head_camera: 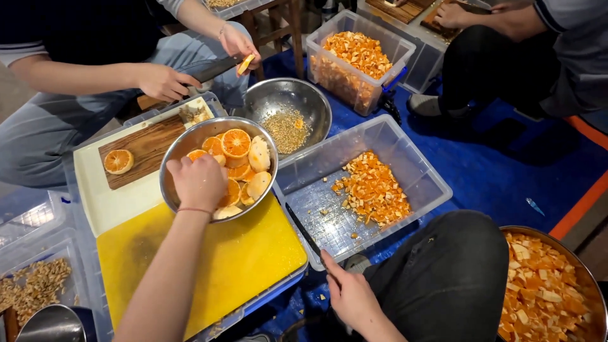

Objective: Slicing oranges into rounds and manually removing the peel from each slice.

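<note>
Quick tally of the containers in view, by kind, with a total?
Metal bowls: 4, namely the orange-slice bowl under the left hand, the seed bowl, the diced-peel bowl, and one at bottom left.
Clear plastic bins with diced peel: 2, the near bin and the far bin.
Total: 6

1. The floor under me is covered by a blue mat [506,171].
2. Directly on it sit a clear plastic bin [418,171] of chopped orange peel, a taller clear bin [329,44] heaped with peel, and a steel bowl [310,101] of seeds.
3. At the right edge rests a large steel basin [595,285] of peel chunks.
</note>
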